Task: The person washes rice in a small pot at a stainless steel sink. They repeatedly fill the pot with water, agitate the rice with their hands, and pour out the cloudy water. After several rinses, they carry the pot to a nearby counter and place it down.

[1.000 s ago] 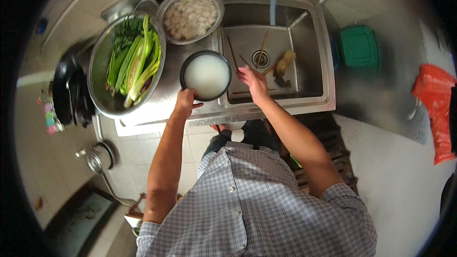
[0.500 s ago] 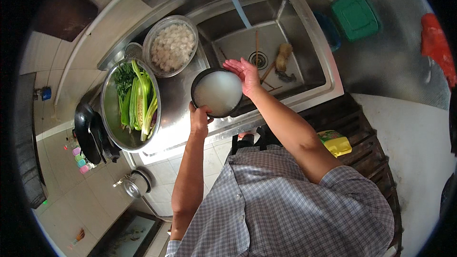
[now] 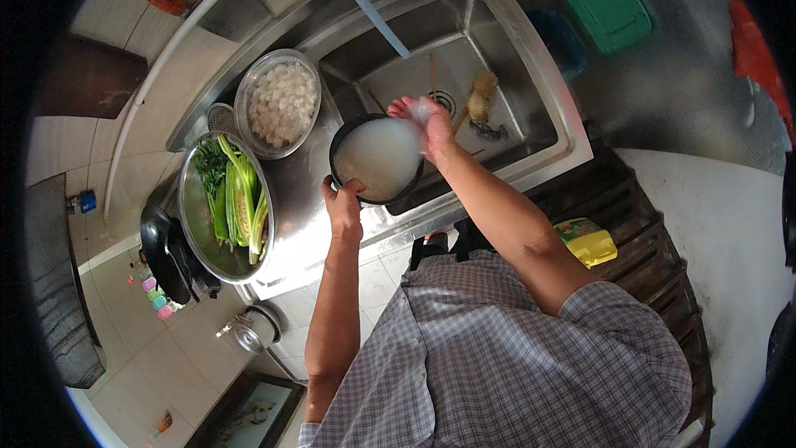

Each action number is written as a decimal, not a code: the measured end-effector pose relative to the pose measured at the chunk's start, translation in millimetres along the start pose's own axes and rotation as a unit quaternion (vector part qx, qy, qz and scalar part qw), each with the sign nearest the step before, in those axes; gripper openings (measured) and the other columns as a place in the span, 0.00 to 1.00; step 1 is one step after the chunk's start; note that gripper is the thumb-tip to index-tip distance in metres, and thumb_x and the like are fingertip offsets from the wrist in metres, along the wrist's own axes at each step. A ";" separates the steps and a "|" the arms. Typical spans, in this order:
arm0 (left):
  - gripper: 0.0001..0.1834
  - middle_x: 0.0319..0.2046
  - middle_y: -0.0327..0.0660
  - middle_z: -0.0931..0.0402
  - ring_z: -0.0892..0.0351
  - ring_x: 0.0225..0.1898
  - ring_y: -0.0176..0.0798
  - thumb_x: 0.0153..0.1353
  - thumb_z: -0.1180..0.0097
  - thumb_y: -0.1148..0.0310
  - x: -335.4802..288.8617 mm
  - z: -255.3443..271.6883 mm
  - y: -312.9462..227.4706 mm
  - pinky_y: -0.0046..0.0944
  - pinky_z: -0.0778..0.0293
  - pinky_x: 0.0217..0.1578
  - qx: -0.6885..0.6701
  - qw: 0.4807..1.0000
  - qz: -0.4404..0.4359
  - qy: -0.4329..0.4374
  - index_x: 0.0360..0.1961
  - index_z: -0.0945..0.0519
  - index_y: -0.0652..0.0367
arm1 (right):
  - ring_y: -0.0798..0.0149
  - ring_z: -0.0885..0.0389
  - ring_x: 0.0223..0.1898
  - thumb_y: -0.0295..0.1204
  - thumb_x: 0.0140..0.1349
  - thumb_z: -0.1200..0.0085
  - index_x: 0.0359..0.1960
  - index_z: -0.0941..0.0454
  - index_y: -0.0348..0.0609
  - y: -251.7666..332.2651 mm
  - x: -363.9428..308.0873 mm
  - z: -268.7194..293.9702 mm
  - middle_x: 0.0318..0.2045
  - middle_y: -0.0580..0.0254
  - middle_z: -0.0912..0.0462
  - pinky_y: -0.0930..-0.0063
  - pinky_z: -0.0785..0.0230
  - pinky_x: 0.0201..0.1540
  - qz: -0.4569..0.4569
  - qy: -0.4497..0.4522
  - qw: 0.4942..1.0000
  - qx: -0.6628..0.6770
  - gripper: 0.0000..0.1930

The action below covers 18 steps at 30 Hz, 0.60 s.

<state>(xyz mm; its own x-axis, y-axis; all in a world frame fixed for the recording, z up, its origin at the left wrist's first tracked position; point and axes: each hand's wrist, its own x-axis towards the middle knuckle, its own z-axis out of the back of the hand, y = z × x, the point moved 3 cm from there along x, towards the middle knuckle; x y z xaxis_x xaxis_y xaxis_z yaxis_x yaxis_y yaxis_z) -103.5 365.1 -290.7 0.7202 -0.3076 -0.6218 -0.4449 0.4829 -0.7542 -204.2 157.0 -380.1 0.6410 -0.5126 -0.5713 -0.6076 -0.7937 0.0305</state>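
A dark round pot (image 3: 377, 160) full of cloudy white water is held over the sink's near left edge, with pale grain-like stuff showing under the water on its near side. My left hand (image 3: 342, 202) grips its near rim, thumb over the edge. At the opposite rim, my right hand (image 3: 429, 126) is cupped palm up with fingers stretched out; whitish water runs over the palm. Below the right hand lies the steel sink (image 3: 531, 129), with a tan scrubber (image 3: 481, 97) and several thin sticks near its drain.
A blue hose (image 3: 365, 4) hangs over the sink. Left of it stand a bowl of pale, peeled-looking pieces (image 3: 283, 105) and a steel basin (image 3: 193, 199) of green vegetables. A green container (image 3: 609, 8) sits at the far right, a yellow package (image 3: 587, 242) on the slatted rack.
Whitish water now spills over the right palm. The pot is tilted a little more toward that hand. The whole view has shifted slightly.
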 end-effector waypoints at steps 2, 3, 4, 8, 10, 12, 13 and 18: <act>0.44 0.54 0.46 0.29 0.30 0.51 0.47 0.47 0.36 0.64 -5.1 -4.7 -5.2 0.54 0.31 0.49 0.009 1.000 0.012 -0.001 0.68 0.38 0.52 | 0.41 0.16 0.50 0.44 0.78 0.56 0.51 0.25 0.29 4.0 -1.2 -2.1 0.48 0.39 0.17 0.48 0.24 0.62 0.021 0.030 0.999 -0.025 0.24; 0.44 0.54 0.46 0.29 0.30 0.51 0.46 0.46 0.36 0.63 -8.0 -6.5 -7.6 0.54 0.31 0.48 0.019 0.999 0.028 -0.006 0.67 0.38 0.52 | 0.41 0.16 0.50 0.45 0.78 0.56 0.51 0.25 0.29 5.8 -2.2 -0.5 0.48 0.39 0.17 0.48 0.24 0.62 0.033 0.010 0.999 -0.040 0.24; 0.45 0.51 0.46 0.28 0.30 0.49 0.44 0.46 0.36 0.65 -11.1 -8.5 -11.2 0.49 0.31 0.47 0.014 1.000 0.019 -0.002 0.68 0.39 0.57 | 0.41 0.16 0.50 0.45 0.77 0.55 0.50 0.25 0.29 6.8 -3.6 -0.7 0.47 0.39 0.17 0.48 0.25 0.62 0.036 0.025 0.999 -0.030 0.24; 0.46 0.45 0.46 0.26 0.29 0.44 0.41 0.46 0.37 0.68 -15.5 -15.4 -20.3 0.39 0.31 0.46 0.019 1.000 0.008 -0.009 0.68 0.40 0.67 | 0.40 0.17 0.51 0.45 0.77 0.55 0.49 0.24 0.29 11.1 -6.1 1.9 0.48 0.39 0.17 0.47 0.25 0.63 0.033 0.026 0.999 0.014 0.25; 0.42 0.46 0.46 0.26 0.28 0.46 0.41 0.48 0.37 0.67 -13.3 -17.7 -23.1 0.39 0.31 0.48 0.016 1.000 -0.004 0.002 0.66 0.37 0.68 | 0.40 0.17 0.52 0.45 0.76 0.56 0.49 0.23 0.29 13.8 -6.1 2.6 0.48 0.39 0.17 0.47 0.26 0.64 0.034 0.027 0.999 0.014 0.25; 0.39 0.48 0.47 0.25 0.27 0.48 0.42 0.50 0.36 0.66 -11.9 -18.0 -24.6 0.40 0.31 0.51 0.024 1.000 -0.005 0.017 0.63 0.34 0.69 | 0.40 0.17 0.53 0.45 0.76 0.56 0.49 0.23 0.28 15.7 -6.9 4.8 0.49 0.38 0.17 0.47 0.27 0.64 0.036 -0.006 0.999 -0.007 0.25; 0.38 0.50 0.47 0.25 0.27 0.49 0.42 0.51 0.35 0.66 -12.2 -18.9 -25.7 0.40 0.32 0.54 0.003 0.999 -0.020 0.038 0.62 0.33 0.69 | 0.40 0.18 0.54 0.45 0.76 0.56 0.49 0.23 0.28 16.3 -7.7 3.3 0.50 0.38 0.17 0.47 0.27 0.65 0.041 0.020 0.999 -0.013 0.25; 0.37 0.55 0.48 0.26 0.28 0.57 0.43 0.54 0.32 0.62 -16.1 -19.6 -32.1 0.39 0.36 0.63 -0.005 0.998 -0.021 0.054 0.62 0.31 0.68 | 0.42 0.17 0.55 0.44 0.75 0.55 0.49 0.23 0.28 15.8 -13.7 2.8 0.51 0.38 0.17 0.48 0.28 0.65 0.062 0.001 0.998 -0.031 0.24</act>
<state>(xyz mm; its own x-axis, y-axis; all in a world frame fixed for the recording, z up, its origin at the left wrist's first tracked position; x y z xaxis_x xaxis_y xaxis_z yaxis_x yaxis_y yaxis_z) -111.2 338.4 -260.7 0.6773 -0.4138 -0.6083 -0.4212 0.4598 -0.7818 -223.9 152.4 -374.1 0.5642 -0.6086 -0.5579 -0.6518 -0.7431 0.1516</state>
